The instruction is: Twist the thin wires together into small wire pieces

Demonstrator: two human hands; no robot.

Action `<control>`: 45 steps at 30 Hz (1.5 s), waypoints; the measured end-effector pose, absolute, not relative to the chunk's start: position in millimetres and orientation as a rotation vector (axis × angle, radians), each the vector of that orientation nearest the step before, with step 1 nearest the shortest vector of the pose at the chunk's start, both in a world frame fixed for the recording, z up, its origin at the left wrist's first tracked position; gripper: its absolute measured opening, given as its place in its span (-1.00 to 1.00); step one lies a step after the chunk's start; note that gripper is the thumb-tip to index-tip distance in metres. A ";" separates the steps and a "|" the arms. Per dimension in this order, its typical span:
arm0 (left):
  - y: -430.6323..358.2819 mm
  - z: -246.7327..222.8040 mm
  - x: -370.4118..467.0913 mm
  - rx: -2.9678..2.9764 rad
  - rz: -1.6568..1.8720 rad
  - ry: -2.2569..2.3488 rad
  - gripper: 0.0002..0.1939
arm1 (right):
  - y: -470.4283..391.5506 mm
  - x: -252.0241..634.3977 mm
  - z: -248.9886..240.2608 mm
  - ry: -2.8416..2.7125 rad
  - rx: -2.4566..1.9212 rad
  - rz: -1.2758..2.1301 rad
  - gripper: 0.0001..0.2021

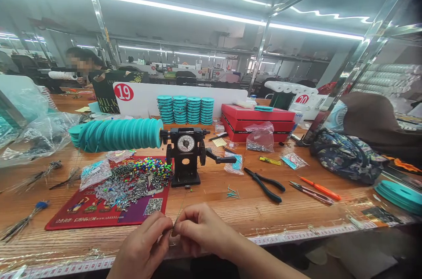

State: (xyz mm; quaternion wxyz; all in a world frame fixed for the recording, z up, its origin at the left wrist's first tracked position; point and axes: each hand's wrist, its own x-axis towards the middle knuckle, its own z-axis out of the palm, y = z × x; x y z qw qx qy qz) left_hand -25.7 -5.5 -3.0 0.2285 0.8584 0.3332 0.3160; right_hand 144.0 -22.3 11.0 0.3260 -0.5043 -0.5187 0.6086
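Near the table's front edge, my left hand (143, 246) and my right hand (206, 228) are together, almost touching, with thumbs and fingertips pinched. Between them is a thin line (180, 211), its end hidden by my fingers. The line runs up the table towards a small dark piece with a bright bead (187, 188). Just beyond stands a black hand-cranked winder (185, 160) with a round dial. A long row of turquoise foam spools (121, 134) is mounted on its left side. To the left, a red mat (79, 208) bears heaped metal swivels (132, 182) and coloured beads (153, 165).
Right of the winder lie black-handled pliers (263, 184), tweezers (311, 193), an orange tool (319, 188) and short turquoise tubes (233, 192). Stacked spools (186, 110) and a red box (257, 123) stand behind. A person (108, 85) sits at far left.
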 end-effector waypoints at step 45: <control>-8.8 -2.5 -20.6 2.408 0.803 0.955 -0.90 | -23.6 144.9 4.2 -1.273 -1.380 1.555 -0.88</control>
